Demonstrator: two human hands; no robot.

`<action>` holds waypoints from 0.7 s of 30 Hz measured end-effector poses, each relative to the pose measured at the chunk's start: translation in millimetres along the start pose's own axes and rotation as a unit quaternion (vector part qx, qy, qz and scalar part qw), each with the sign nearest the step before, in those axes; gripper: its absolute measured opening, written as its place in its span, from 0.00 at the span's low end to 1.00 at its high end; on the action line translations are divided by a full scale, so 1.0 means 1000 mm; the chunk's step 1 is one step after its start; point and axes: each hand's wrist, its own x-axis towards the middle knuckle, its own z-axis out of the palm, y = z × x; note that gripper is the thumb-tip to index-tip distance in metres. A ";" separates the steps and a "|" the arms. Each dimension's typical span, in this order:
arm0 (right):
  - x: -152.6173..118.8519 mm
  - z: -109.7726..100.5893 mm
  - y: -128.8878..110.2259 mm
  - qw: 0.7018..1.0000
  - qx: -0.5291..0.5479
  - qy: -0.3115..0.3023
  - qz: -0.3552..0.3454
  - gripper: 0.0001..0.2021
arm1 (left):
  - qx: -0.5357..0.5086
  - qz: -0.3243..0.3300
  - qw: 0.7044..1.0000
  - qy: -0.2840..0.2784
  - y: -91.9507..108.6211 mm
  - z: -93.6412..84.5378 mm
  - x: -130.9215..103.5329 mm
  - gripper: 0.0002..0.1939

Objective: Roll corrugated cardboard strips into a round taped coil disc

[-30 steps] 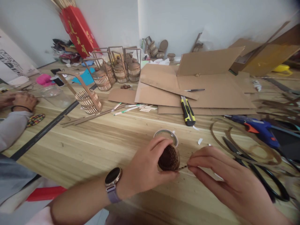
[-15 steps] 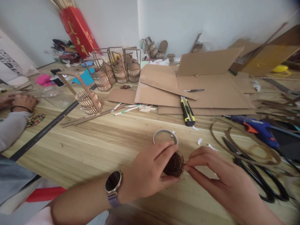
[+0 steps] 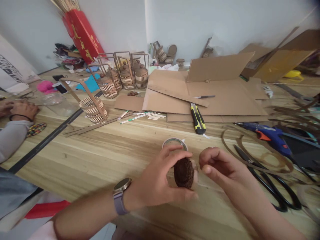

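Note:
My left hand (image 3: 155, 180) grips a small dark brown round woven piece (image 3: 183, 172) by its edge, thumb below and fingers above. Its dark round face is turned toward me, and its right rim is blurred. Just to the right, apart from the piece, is my right hand (image 3: 225, 176). Its fingers are curled, with the thumb tip close to the index finger; whatever may be between them is too small to make out. Partly behind my left hand lies a roll of tape (image 3: 175, 142) on the wooden table (image 3: 120, 146).
Scissors (image 3: 268, 180), brown strips (image 3: 230, 146) and a blue glue gun (image 3: 267, 133) lie at right. A yellow-black utility knife (image 3: 198, 120) rests by cardboard sheets (image 3: 225, 96). Small handled baskets (image 3: 92, 108) stand at left. Another person's hand (image 3: 23, 109) is at far left.
My right hand has drawn away from the woven piece, its fingers curling inward. My left hand has turned the piece so more of its round face shows. The view has shifted slightly.

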 end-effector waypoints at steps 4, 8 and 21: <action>-0.001 -0.002 0.004 0.994 -0.037 0.000 -0.100 0.20 | -0.297 -0.128 0.941 -0.102 -0.006 0.000 0.004 0.44; -0.003 0.001 0.002 0.989 -0.051 -0.078 -0.116 0.23 | -0.406 -0.179 0.876 -0.191 -0.009 -0.002 0.009 0.42; -0.010 0.016 -0.015 0.990 0.050 -0.132 -0.025 0.11 | -0.451 -0.216 0.836 -0.227 -0.004 0.002 0.008 0.30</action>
